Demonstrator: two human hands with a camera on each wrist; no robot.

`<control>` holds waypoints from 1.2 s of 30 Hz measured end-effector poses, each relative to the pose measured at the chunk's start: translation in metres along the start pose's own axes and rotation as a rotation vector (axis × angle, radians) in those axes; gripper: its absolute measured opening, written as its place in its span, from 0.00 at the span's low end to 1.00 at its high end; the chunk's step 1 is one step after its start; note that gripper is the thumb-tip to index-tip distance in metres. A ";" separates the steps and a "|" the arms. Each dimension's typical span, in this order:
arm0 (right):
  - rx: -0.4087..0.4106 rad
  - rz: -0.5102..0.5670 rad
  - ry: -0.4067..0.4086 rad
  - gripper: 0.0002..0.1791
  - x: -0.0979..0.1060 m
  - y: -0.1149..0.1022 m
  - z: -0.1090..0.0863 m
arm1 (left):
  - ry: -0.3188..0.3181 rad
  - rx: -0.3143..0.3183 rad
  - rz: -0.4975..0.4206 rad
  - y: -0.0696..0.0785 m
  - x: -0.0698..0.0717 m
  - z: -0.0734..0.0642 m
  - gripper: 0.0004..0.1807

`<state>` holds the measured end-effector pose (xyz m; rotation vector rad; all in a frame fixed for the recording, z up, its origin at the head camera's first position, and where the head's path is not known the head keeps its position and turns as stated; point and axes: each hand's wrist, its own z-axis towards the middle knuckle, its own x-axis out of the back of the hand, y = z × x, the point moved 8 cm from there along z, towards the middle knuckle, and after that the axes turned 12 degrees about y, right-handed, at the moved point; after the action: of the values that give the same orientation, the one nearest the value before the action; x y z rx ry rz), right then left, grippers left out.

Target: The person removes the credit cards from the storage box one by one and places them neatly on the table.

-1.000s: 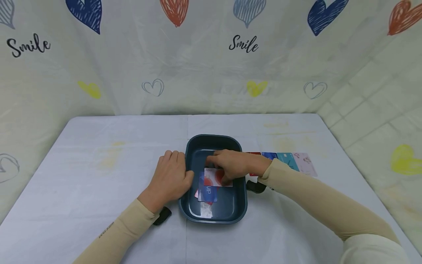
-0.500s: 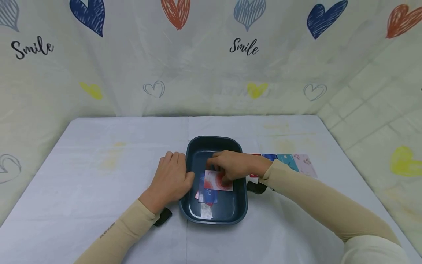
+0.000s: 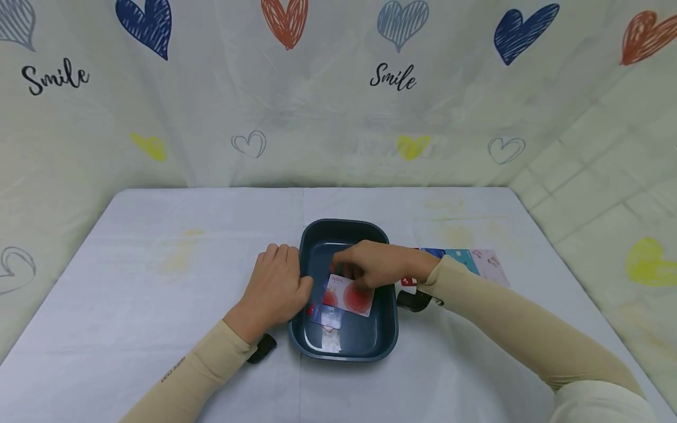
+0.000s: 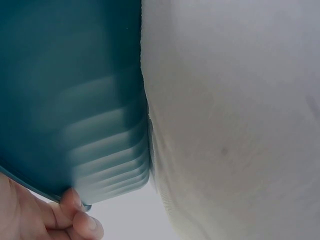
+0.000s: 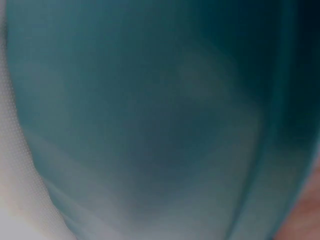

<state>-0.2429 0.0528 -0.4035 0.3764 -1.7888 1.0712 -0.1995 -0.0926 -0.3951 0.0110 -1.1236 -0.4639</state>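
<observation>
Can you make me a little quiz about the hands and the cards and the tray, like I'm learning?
1. True or false: the left hand grips the rim of the blue tray.
2. Inside the tray, which card partly covers the blue card? A) a yellow card B) the red-and-white card C) a black card
3. Fill in: seen by the person, the pale pink card lies to the ___ of the teal card.

Key: 1 true; 2 B; 3 right.
</observation>
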 end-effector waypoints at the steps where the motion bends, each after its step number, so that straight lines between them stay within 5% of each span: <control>1: -0.001 0.009 -0.001 0.23 0.000 0.000 0.000 | -0.001 0.001 0.000 0.000 0.000 0.000 0.11; 36: -0.078 0.308 -0.046 0.24 0.009 -0.001 -0.004 | -0.014 0.000 0.007 0.000 0.001 0.000 0.11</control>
<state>-0.2442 0.0573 -0.3953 0.0787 -1.9664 1.2075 -0.1995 -0.0929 -0.3941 0.0041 -1.1373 -0.4582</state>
